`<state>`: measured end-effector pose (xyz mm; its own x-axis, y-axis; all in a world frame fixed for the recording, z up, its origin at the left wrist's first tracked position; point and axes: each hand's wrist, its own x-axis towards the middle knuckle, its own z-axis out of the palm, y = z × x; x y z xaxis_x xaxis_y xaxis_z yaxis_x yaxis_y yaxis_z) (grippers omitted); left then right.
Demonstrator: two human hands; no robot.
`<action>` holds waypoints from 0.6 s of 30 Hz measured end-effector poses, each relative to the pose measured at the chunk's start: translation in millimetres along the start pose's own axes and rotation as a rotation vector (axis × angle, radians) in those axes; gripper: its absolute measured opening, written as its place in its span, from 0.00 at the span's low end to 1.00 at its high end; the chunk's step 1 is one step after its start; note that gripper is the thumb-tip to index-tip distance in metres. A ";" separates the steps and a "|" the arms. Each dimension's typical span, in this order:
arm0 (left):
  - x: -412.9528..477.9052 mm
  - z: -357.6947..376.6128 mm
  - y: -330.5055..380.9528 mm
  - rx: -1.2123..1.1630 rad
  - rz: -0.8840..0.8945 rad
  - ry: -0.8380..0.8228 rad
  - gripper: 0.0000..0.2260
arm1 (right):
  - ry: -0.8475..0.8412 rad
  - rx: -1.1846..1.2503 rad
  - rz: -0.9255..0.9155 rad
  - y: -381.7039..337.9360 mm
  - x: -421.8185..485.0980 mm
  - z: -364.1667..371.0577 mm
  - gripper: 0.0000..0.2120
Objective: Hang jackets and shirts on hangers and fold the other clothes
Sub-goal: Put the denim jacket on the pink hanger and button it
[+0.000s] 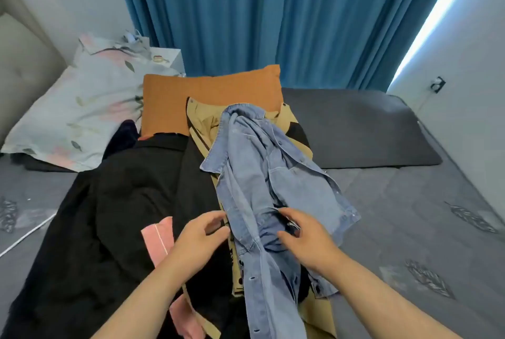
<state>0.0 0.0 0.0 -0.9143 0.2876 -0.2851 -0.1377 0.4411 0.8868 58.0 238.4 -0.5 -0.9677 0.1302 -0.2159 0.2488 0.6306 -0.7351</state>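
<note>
Head view, crumpled denim shirt (262, 174) at frame centre atop tan jacket (203, 120) mostly hidden beneath, right hand (303, 237) gripping a shirt fold, fingertips buried in cloth, left hand (203, 235) loosely open beside the shirt, black garment (123, 202) lower left, shape unclear

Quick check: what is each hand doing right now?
Left hand: open, beside the denim shirt, holding nothing.
Right hand: fingers curled, gripping the denim shirt's fabric.

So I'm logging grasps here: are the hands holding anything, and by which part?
The right hand grips the denim shirt at bunched fabric mid-body. The left hand hovers open beside it, holding nothing.
</note>
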 end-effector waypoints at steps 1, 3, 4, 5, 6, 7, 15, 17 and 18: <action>20.6 10.7 -13.7 -0.048 0.007 0.003 0.14 | 0.009 0.003 -0.018 13.0 19.6 14.1 0.26; 64.2 29.1 -43.2 -0.080 0.018 -0.016 0.18 | -0.010 -0.026 -0.027 38.3 59.0 42.1 0.31; 86.1 36.6 -53.7 -0.081 0.010 0.006 0.20 | -0.027 -0.029 -0.011 47.0 75.5 53.5 0.35; 107.0 44.2 -62.6 -0.103 0.015 0.032 0.22 | -0.031 0.000 0.001 58.4 92.8 67.4 0.39; 126.6 50.0 -70.6 -0.142 0.012 0.054 0.24 | -0.046 0.031 0.014 68.4 106.4 79.0 0.42; 145.8 54.5 -79.7 -0.212 0.001 0.067 0.26 | -0.058 0.060 0.031 79.2 118.7 89.9 0.44; 223.7 91.7 -145.3 -0.660 -0.156 0.139 0.24 | -0.139 0.333 0.189 159.4 160.0 156.8 0.36; 233.4 97.1 -149.6 -0.716 -0.130 0.107 0.20 | -0.138 0.269 0.165 171.2 169.8 162.2 0.33; 237.7 99.0 -149.0 -0.727 -0.146 0.095 0.17 | -0.139 0.245 0.154 175.7 174.2 163.7 0.32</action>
<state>-159.1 86.8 -235.9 -0.8919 0.1797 -0.4151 -0.4472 -0.2134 0.8686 -60.2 246.6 -272.5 -0.9071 0.0933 -0.4105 0.4110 0.4065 -0.8160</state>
